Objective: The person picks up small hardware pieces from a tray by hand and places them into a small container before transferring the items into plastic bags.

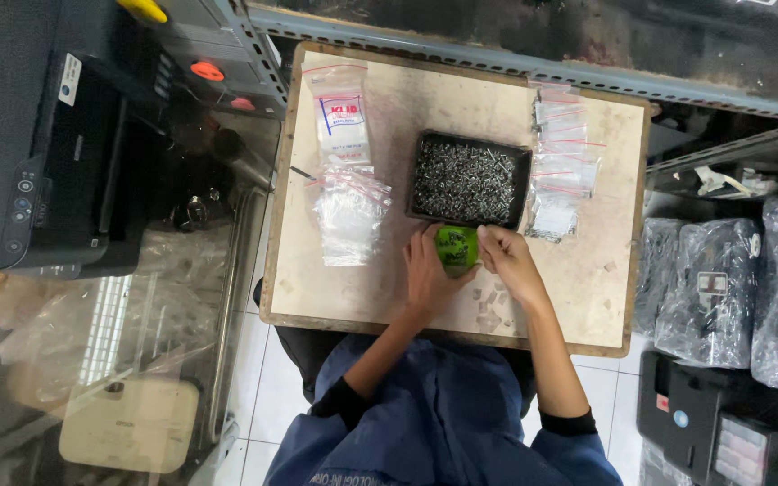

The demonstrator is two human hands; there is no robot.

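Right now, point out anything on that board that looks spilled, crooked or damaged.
Nothing looks spilled: the screws stay inside the black tray. The small bags left of it lie in a loose, crumpled heap. The board is stained, its edges worn. Both hands, left and right, meet at a green object.

Small workshop or parts-packing corner, black tray of metal screws [468,180], stacks of little zip bags [565,153], worn table [587,297], steel shelving [515,58], probably plastic-wrapped printers [704,288] alongside
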